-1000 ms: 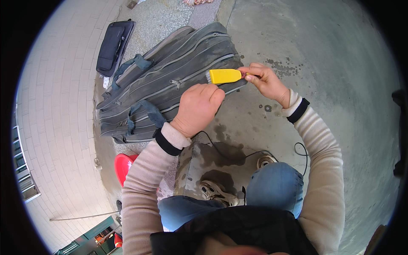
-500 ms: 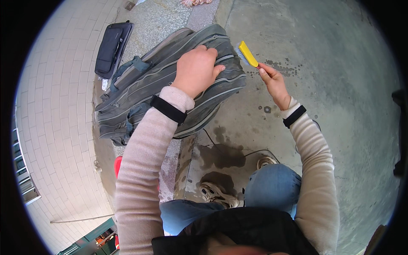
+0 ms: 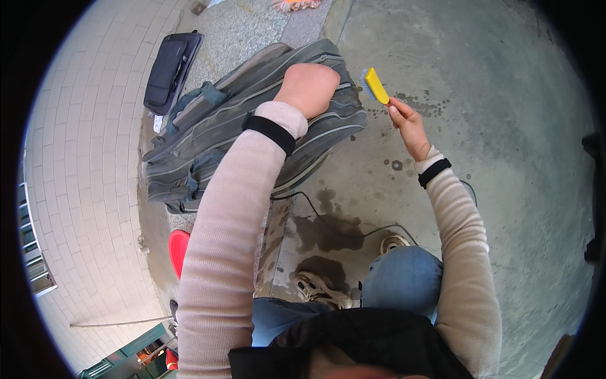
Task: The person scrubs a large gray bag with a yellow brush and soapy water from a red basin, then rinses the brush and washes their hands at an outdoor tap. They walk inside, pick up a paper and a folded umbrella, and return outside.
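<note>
A worn grey-blue soft suitcase (image 3: 252, 120) with long zips and fabric handles lies across the raised ledge ahead of me. My left hand (image 3: 309, 87) is closed at its upper side, knuckles turned up and fingertips hidden against the fabric. Off the suitcase's right end, my right hand (image 3: 409, 129) grips a scrubbing brush (image 3: 377, 86) by its red handle. The brush has a yellow back and pale bristles. Those bristles face the suitcase, with a small gap between them.
Against the tiled wall (image 3: 95, 164) rests a flat dark case (image 3: 170, 72). A red basin-like object (image 3: 179, 252) shows partly beside my left sleeve. A dark hose or cable (image 3: 334, 230) crosses the concrete floor near my shoes, by wet patches (image 3: 325, 271). Something pink and fringed (image 3: 295, 5) lies at the far edge.
My left hand has moved a little right along the suitcase and turned, so its thumb no longer shows. The brush has shifted slightly right and nearer, away from the suitcase.
</note>
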`<state>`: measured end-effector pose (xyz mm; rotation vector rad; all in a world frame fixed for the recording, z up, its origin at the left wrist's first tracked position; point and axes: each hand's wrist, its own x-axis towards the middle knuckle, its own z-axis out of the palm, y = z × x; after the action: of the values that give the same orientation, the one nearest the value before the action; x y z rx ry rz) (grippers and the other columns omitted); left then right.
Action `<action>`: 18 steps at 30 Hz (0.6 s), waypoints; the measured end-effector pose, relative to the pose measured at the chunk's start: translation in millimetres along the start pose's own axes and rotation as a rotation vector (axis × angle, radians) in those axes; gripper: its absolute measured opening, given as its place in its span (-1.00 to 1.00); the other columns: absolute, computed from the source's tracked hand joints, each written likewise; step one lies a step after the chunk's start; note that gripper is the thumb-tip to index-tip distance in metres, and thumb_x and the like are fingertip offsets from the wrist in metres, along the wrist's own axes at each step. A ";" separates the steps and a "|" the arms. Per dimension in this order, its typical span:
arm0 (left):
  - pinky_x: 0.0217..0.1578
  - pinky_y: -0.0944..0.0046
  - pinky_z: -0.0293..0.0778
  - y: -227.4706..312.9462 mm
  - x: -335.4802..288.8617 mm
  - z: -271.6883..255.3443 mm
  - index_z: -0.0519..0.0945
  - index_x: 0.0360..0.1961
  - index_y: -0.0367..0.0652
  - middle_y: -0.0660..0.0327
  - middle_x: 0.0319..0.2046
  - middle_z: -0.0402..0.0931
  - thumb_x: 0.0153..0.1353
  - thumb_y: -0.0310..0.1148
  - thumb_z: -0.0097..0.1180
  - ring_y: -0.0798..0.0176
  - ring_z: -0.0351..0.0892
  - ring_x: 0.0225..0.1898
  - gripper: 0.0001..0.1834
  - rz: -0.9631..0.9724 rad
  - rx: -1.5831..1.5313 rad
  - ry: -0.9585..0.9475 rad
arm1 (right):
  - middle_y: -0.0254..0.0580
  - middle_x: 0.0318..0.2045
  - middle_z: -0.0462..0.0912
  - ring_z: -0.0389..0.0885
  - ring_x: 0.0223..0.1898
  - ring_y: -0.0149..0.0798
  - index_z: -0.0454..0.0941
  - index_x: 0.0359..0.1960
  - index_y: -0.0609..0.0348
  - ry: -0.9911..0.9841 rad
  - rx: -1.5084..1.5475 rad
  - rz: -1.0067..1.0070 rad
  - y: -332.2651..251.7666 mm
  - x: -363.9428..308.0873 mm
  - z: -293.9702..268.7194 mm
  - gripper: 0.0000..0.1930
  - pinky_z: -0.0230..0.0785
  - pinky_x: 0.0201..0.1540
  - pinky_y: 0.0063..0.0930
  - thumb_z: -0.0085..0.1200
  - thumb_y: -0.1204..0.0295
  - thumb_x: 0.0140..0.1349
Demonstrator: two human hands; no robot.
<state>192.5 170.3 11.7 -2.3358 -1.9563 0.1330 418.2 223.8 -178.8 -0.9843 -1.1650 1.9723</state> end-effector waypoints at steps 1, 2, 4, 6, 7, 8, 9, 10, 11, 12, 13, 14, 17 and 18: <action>-0.42 0.02 0.41 -3.0 -0.2 -3.6 0.52 -0.55 -0.14 0.10 -0.53 0.53 -0.05 -0.34 0.17 -0.05 0.53 -0.40 -0.87 -0.010 -0.048 0.021 | -0.41 -0.11 0.60 0.48 -0.10 -0.53 0.53 0.07 0.16 -0.059 0.021 -0.060 -3.3 -2.0 -2.4 -0.69 0.29 0.01 -0.66 0.06 0.41 0.31; -0.43 0.02 0.41 -7.0 -2.2 -8.2 0.52 -0.56 -0.15 0.10 -0.53 0.53 -0.08 -0.36 0.17 -0.05 0.53 -0.41 -0.89 -0.029 -0.085 0.050 | -0.40 -0.11 0.60 0.49 -0.10 -0.52 0.53 0.06 0.17 -0.019 -0.010 -0.021 -7.0 -3.4 -3.5 -0.69 0.29 0.02 -0.65 0.05 0.42 0.31; -0.44 0.03 0.40 -16.0 -7.7 -17.4 0.50 -0.57 -0.16 0.09 -0.55 0.51 -0.11 -0.36 0.17 -0.04 0.52 -0.44 -0.87 -0.087 -0.131 0.062 | -0.37 -0.10 0.60 0.49 -0.10 -0.50 0.53 0.06 0.19 -0.069 -0.038 -0.024 -14.3 -2.0 -2.2 -0.70 0.29 0.03 -0.63 0.04 0.42 0.32; -0.43 0.01 0.44 -21.9 -11.9 -22.4 0.50 -0.60 -0.17 0.06 -0.57 0.51 -0.12 -0.34 0.15 -0.07 0.54 -0.45 -0.86 -0.112 -0.190 0.100 | -0.34 -0.10 0.61 0.50 -0.09 -0.47 0.52 0.06 0.21 -0.184 -0.089 -0.152 -18.5 5.6 3.8 -0.70 0.29 0.05 -0.62 0.02 0.43 0.32; -0.44 0.03 0.43 -23.9 -13.5 -23.5 0.50 -0.58 -0.17 0.07 -0.57 0.50 -0.11 -0.35 0.16 -0.06 0.53 -0.45 -0.86 -0.080 -0.199 0.115 | -0.32 -0.10 0.61 0.50 -0.09 -0.46 0.52 0.06 0.23 -0.173 -0.146 -0.158 -18.5 11.4 8.9 -0.70 0.29 0.06 -0.61 0.01 0.43 0.33; -0.44 0.05 0.42 -25.0 -14.5 -23.7 0.50 -0.56 -0.16 0.08 -0.56 0.50 -0.10 -0.35 0.16 -0.05 0.53 -0.44 -0.87 -0.080 -0.201 0.118 | -0.34 -0.11 0.61 0.49 -0.08 -0.46 0.51 0.06 0.22 -0.293 -0.154 -0.224 -18.2 17.6 12.8 -0.70 0.29 0.06 -0.61 0.01 0.42 0.33; -0.45 0.07 0.42 -25.3 -14.9 -23.1 0.50 -0.54 -0.16 0.09 -0.55 0.50 -0.08 -0.36 0.16 -0.04 0.52 -0.44 -0.87 -0.021 -0.237 0.129 | -0.36 -0.13 0.60 0.48 -0.08 -0.47 0.51 0.07 0.21 -0.344 -0.174 -0.265 -16.9 24.2 17.0 -0.69 0.28 0.07 -0.61 0.01 0.42 0.33; -0.45 0.05 0.42 -25.3 -15.0 -22.1 0.49 -0.56 -0.16 0.08 -0.55 0.51 -0.10 -0.36 0.16 -0.05 0.52 -0.45 -0.87 -0.066 -0.198 0.131 | -0.37 -0.15 0.60 0.47 -0.07 -0.47 0.50 0.08 0.21 -0.406 -0.169 -0.362 -15.7 30.2 19.5 -0.69 0.27 0.07 -0.60 0.00 0.41 0.34; -0.45 0.04 0.43 -24.5 -14.6 -20.5 0.49 -0.57 -0.17 0.07 -0.55 0.51 -0.11 -0.36 0.16 -0.06 0.53 -0.45 -0.87 -0.052 -0.192 0.147 | -0.32 -0.10 0.62 0.51 -0.09 -0.42 0.50 0.08 0.21 -0.492 -0.098 -0.299 -15.3 35.2 19.3 -0.69 0.31 0.06 -0.58 0.01 0.43 0.32; -0.45 0.03 0.44 -24.6 -14.2 -19.7 0.48 -0.58 -0.18 0.07 -0.55 0.51 -0.13 -0.36 0.15 -0.08 0.53 -0.46 -0.86 -0.066 -0.175 0.160 | -0.31 -0.10 0.62 0.51 -0.09 -0.41 0.50 0.08 0.21 -0.424 -0.243 -0.206 -15.7 39.5 17.6 -0.69 0.31 0.06 -0.57 0.01 0.43 0.32; -0.45 0.02 0.44 -23.2 -13.7 -18.0 0.47 -0.59 -0.18 0.07 -0.55 0.51 -0.13 -0.37 0.16 -0.08 0.53 -0.45 -0.86 -0.012 -0.180 0.148 | -0.31 -0.10 0.62 0.51 -0.09 -0.40 0.50 0.08 0.20 -0.388 -0.388 -0.135 -17.7 43.4 13.5 -0.69 0.31 0.06 -0.57 0.01 0.43 0.33; -0.45 0.02 0.44 -23.7 -13.6 -18.1 0.46 -0.59 -0.18 0.07 -0.55 0.51 -0.13 -0.37 0.16 -0.08 0.53 -0.45 -0.86 -0.041 -0.140 0.117 | -0.30 -0.10 0.62 0.51 -0.09 -0.40 0.50 0.08 0.19 -0.366 -0.549 -0.050 -19.6 47.1 11.4 -0.69 0.31 0.06 -0.57 0.01 0.43 0.33; -0.44 0.03 0.44 -24.8 -13.0 -18.3 0.45 -0.59 -0.19 0.05 -0.55 0.50 -0.13 -0.37 0.17 -0.08 0.53 -0.44 -0.85 -0.037 -0.185 0.136 | -0.26 -0.10 0.62 0.52 -0.08 -0.38 0.51 0.07 0.20 -0.366 -0.419 -0.188 -24.3 54.5 11.7 -0.70 0.29 0.08 -0.56 -0.01 0.44 0.33; -0.44 0.03 0.44 -26.0 -12.8 -18.7 0.45 -0.59 -0.19 0.05 -0.55 0.50 -0.13 -0.37 0.17 -0.08 0.53 -0.44 -0.84 -0.026 -0.233 0.147 | -0.25 -0.09 0.62 0.52 -0.08 -0.38 0.51 0.06 0.21 -0.289 -0.392 -0.209 -25.1 56.0 13.6 -0.70 0.29 0.08 -0.56 -0.01 0.44 0.33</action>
<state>167.2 162.0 33.6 -2.3748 -2.0254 -0.2745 381.4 273.4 -167.3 -0.7356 -1.7896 1.7934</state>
